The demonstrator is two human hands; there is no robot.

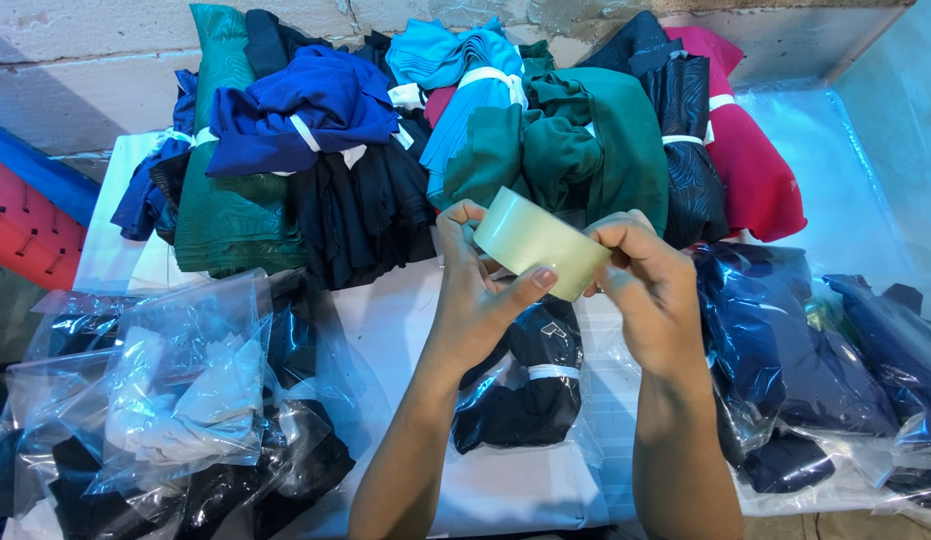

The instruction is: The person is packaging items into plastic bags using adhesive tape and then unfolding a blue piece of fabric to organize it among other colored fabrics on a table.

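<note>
Head view: a roll of clear tape (542,243) is held up over the middle of the desk (406,320), approx. between both hands. The left hand (478,290) is closed round the roll's near side, thumb pressed on the outer face; the right hand (648,285) is curled at the roll's right edge, fingertips pinched on it — prob. at the tape end, though that end can't be made out. Just below lies a bagged dark garment (531,385); bundled clothes (546,140) are piled behind, w/ more clear bags (186,390) at left.

Risks, as judged: the thin end could be lost or torn if picked at a slant; loose tape could be stuck to fingers or the bag film — the roll could also be dropped, the grip being at the rim only.
</note>
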